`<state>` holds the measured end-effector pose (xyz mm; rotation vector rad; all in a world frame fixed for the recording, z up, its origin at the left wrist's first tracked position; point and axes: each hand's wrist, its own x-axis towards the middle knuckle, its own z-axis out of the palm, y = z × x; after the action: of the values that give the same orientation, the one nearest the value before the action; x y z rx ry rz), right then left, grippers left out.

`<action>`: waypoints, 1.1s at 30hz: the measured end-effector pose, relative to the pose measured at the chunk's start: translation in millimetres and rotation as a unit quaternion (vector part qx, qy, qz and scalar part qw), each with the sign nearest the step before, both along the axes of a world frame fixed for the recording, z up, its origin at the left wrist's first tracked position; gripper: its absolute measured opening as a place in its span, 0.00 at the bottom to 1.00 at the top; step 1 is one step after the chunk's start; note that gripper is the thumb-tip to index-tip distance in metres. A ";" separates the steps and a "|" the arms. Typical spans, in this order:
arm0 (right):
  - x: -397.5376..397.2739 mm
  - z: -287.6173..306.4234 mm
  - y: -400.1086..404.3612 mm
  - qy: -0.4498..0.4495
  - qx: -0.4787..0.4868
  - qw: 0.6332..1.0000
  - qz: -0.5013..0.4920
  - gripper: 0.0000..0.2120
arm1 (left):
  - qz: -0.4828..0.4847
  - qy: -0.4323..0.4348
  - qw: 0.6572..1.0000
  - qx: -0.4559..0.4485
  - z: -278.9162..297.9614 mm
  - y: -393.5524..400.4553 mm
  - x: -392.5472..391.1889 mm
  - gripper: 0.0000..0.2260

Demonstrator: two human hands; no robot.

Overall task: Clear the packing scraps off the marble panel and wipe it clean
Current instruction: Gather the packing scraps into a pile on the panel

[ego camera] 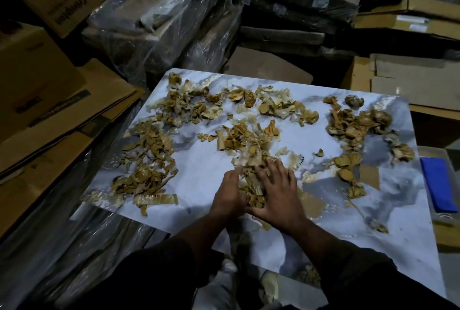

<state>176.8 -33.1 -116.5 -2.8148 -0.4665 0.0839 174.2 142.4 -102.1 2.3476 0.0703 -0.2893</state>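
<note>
This is a dim storeroom or warehouse, crowded with packed goods. Brown cardboard boxes point(39, 65) are piled at the left, one printed with a brand name, and more flattened cartons point(410, 80) lie at the right. Flat bundles wrapped in clear plastic film point(169, 18) lean behind, beside a stack of dark wrapped slabs bearing stickers point(298, 3). Everything stands tightly packed

Your left hand point(230, 195) and right hand point(275, 194) are pressing flat on a scrap pile point(251, 177) between them on the marble panel point(204, 167). More packing scraps point(146, 160) are lying left, ahead and right of your hands; blue cloth point(439, 185) is sitting far right.
</note>
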 end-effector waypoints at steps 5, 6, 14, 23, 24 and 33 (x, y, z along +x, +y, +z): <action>2.2 -3.8 2.9 -0.041 0.020 0.999 0.023 0.37 | -0.001 -0.040 0.999 -0.029 -3.9 -0.9 4.7 0.14; 2.4 -4.9 3.2 -0.046 0.024 0.998 0.023 0.35 | 0.003 -0.047 0.998 -0.031 -6.9 0.2 5.2 0.13; 29.1 2.5 4.3 -0.009 0.071 0.997 0.035 0.19 | 0.011 -0.081 0.996 -0.032 -8.9 -0.5 18.2 0.21; 52.9 42.6 3.2 -0.053 0.105 0.993 0.024 0.21 | 0.164 -0.199 0.960 -0.105 28.2 3.3 59.4 0.13; 57.5 49.1 4.3 -0.062 0.104 0.992 0.027 0.21 | 0.172 -0.206 0.958 -0.100 30.7 6.6 69.9 0.14; 114.4 71.0 33.4 -0.134 0.144 0.980 0.003 0.19 | 0.140 -0.168 0.966 -0.134 31.6 29.1 144.1 0.27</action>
<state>291.1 0.3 -45.5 -2.5471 -0.5021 -0.3392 318.3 171.5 -70.5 2.0527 0.1845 0.2273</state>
